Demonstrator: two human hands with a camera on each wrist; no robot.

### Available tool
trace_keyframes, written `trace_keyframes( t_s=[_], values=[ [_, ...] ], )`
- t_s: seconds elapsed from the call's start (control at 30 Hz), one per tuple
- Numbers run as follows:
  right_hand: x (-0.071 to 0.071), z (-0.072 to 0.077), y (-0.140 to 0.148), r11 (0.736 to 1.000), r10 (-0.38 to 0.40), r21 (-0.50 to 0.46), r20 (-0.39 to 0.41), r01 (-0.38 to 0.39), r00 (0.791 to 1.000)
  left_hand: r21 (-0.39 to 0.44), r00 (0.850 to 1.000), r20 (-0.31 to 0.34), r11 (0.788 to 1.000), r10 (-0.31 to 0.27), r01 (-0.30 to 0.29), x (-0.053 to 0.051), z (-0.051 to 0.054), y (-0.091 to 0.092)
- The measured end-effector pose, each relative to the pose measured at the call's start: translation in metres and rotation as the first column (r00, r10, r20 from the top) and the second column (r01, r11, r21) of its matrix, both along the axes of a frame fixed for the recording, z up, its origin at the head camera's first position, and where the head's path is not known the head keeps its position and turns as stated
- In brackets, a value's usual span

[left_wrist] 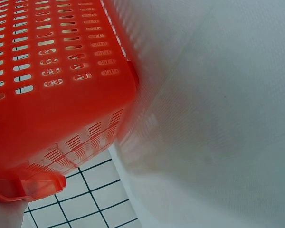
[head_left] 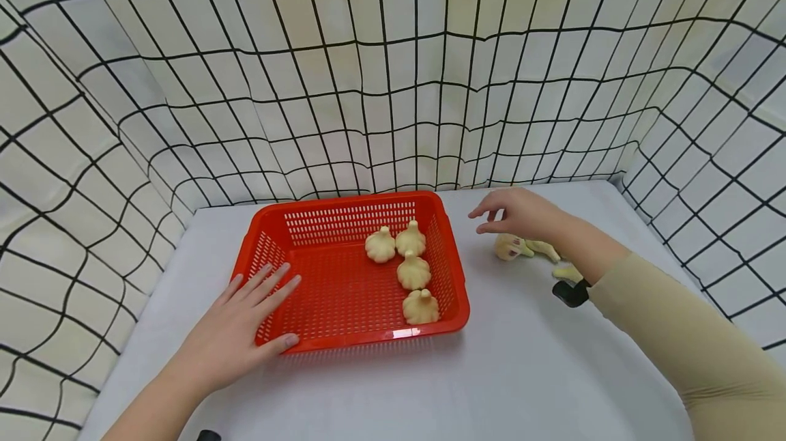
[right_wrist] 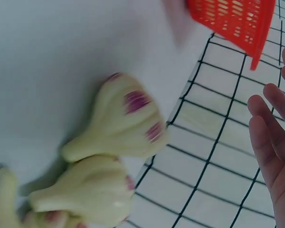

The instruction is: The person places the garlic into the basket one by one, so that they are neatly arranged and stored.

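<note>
A red plastic basket (head_left: 459,284) stands on the table, with several pale garlic bulbs (head_left: 413,272) along its right side. Over the basket's near left corner lies my left hand (head_left: 236,332), fingers spread and thumb on the front rim. The left wrist view shows the basket's outer wall (left_wrist: 61,109) up close and a bit of the hand at the lower left. To the right of the basket, my right hand (head_left: 522,212) hovers with loosely bent fingers, holding nothing. Below it lie purple-marked garlic bulbs (right_wrist: 128,118), partly hidden by the forearm in the head view.
Black netting (head_left: 393,65) over white sheeting walls the table in at the back and both sides. The white tablecloth (head_left: 381,393) extends in front of the basket. A small black device (head_left: 571,293) sits at my right wrist.
</note>
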State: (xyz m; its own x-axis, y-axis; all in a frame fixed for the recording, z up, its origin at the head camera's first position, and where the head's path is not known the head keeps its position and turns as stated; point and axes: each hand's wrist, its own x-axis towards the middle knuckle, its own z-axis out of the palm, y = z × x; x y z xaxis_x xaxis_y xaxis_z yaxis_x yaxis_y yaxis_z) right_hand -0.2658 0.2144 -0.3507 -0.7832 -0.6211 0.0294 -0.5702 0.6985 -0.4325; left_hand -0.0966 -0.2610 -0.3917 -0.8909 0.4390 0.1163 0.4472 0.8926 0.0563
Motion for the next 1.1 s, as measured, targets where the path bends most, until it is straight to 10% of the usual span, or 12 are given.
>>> trace_keyframes(
  t_s=[0.47, 1.1],
  values=[
    [0.021, -0.024, 0.073, 0.99, -0.138, 0.038, 0.048, 0.137, 0.989, -0.001, 1.0, -0.014, 1.0, -0.004, 0.004, 0.0, -0.001, -0.001],
    [0.008, -0.028, 0.065, 0.965, -0.185, 0.206, 0.089, 0.164, 0.979, -0.001, 1.0, 0.011, 1.0, 0.01, -0.01, 0.0, 0.0, 0.0]
  ],
)
